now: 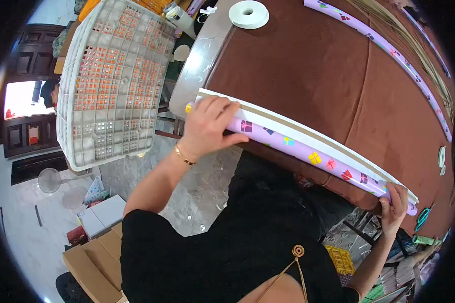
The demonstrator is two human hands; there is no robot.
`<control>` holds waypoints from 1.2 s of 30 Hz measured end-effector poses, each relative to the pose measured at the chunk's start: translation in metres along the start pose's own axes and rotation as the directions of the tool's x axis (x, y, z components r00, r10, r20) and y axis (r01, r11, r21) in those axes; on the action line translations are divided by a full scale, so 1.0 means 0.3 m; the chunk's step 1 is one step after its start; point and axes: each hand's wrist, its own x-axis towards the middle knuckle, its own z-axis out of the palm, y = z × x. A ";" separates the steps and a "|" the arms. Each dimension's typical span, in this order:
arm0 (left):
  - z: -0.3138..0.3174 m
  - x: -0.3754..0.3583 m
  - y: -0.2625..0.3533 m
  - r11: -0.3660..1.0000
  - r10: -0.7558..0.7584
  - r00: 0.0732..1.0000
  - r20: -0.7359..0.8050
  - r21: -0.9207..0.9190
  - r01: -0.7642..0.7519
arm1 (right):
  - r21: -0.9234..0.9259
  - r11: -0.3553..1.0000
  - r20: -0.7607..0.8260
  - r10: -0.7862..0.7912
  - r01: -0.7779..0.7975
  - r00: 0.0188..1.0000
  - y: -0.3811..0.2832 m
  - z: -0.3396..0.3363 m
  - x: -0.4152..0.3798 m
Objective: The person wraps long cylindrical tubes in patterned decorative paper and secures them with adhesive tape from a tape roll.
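Observation:
A long roll of purple gift-patterned paper [302,151] lies along the near edge of the brown-covered table [298,65]. Its white edge bears a tan strip [308,137] running lengthwise. My left hand [207,123] grips the roll's left end, fingers over the top and thumb below. At the right end, my right hand [395,204] is closed round the roll, fingers on the strip side.
A white plastic crate [116,86] stands left of the table. On the table are a white tape roll [248,14], another purple roll [389,49], tan strips [414,45] and teal scissors [423,218]. Another person's arm [424,252] shows at lower right.

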 end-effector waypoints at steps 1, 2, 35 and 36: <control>-0.002 -0.015 -0.031 1.000 -0.002 1.000 -0.003 -0.002 0.002 | -0.004 1.000 0.001 -0.002 0.002 1.000 -0.003 -0.001 0.003; -0.007 -0.029 -0.059 1.000 -0.002 1.000 -0.014 0.020 0.002 | -0.011 1.000 0.008 -0.004 0.004 1.000 -0.005 -0.003 0.005; -0.003 0.257 0.261 0.932 0.326 0.914 0.242 -0.243 -0.268 | -0.148 0.985 0.051 -0.084 0.091 0.995 -0.050 -0.076 0.049; -0.013 0.270 0.263 0.941 0.303 0.913 0.271 -0.238 -0.242 | -0.177 0.978 0.042 -0.107 0.112 0.993 -0.060 -0.091 0.063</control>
